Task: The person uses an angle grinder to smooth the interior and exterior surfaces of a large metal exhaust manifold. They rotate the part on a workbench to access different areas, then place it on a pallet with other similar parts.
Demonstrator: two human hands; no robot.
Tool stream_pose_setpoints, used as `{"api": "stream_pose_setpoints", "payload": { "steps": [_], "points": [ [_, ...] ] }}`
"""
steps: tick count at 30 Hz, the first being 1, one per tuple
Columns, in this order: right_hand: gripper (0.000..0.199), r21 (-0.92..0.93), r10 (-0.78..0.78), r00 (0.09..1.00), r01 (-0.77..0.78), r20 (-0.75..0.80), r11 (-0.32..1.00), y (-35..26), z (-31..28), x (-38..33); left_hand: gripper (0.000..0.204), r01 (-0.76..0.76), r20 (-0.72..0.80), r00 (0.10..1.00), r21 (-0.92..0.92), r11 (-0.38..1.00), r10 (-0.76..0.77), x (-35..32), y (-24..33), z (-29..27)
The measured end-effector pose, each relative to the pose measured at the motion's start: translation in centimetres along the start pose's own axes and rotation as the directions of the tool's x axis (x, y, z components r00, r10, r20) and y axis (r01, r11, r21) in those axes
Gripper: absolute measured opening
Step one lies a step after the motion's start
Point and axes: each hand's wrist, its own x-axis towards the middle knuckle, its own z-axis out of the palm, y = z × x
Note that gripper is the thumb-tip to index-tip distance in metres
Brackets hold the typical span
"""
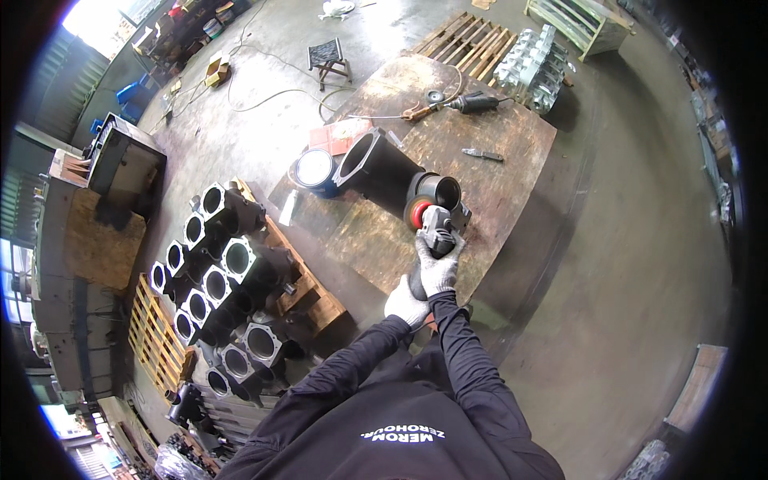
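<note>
Both of my hands wear white work gloves and grip an angle grinder [430,224]. My right hand [439,266] is closed round the grinder's grey body near its head. My left hand [406,305] holds the rear of its handle, close to my chest. The red disc [417,212] at the grinder's head sits against the round end of a large black metal casting [390,173] lying on its side on a rusty wooden worktable [488,184]. The casting's square flanged opening faces left.
A second grinder [472,102], a hand tool [482,154] and a blue tin [314,170] lie on the table. Left of me, several black castings [226,276] are stacked on pallets. A stool [328,58], cables and more pallets [468,40] stand farther off.
</note>
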Motion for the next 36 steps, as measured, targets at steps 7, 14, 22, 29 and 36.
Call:
{"api": "stream_pose_setpoints", "payload": {
  "steps": [7, 14, 22, 29, 36],
  "points": [
    [0.078, -0.080, 0.041, 0.998, -0.038, 0.039, 0.996, 1.2, 0.3, -0.4, 0.083, 0.054, 0.058, 0.997, -0.048, 0.997, -0.051, 0.1, -0.7, -0.1],
    [0.080, -0.024, 0.080, 0.997, -0.080, -0.012, 0.996, 2.1, -1.2, -1.0, 0.088, 0.006, 0.129, 0.992, 0.035, 0.999, -0.010, -0.8, -0.6, 0.3],
    [0.080, 0.056, 0.020, 1.000, -0.021, 0.017, 0.998, 1.5, -0.3, 0.0, 0.068, 0.011, 0.021, 1.000, 0.019, 1.000, -0.012, -0.6, 0.3, 0.0],
    [0.079, -0.028, 0.050, 0.994, -0.048, 0.098, 0.998, 1.0, -0.9, 0.4, 0.067, 0.051, -0.039, 0.998, 0.016, 0.999, -0.051, -0.6, 0.5, 1.3],
    [0.081, -0.087, 0.129, 0.980, -0.117, 0.149, 0.989, 2.7, -3.0, 1.1, 0.072, 0.157, -0.011, 0.988, -0.022, 0.987, -0.157, -1.2, 1.1, 4.4]
  ]
}}
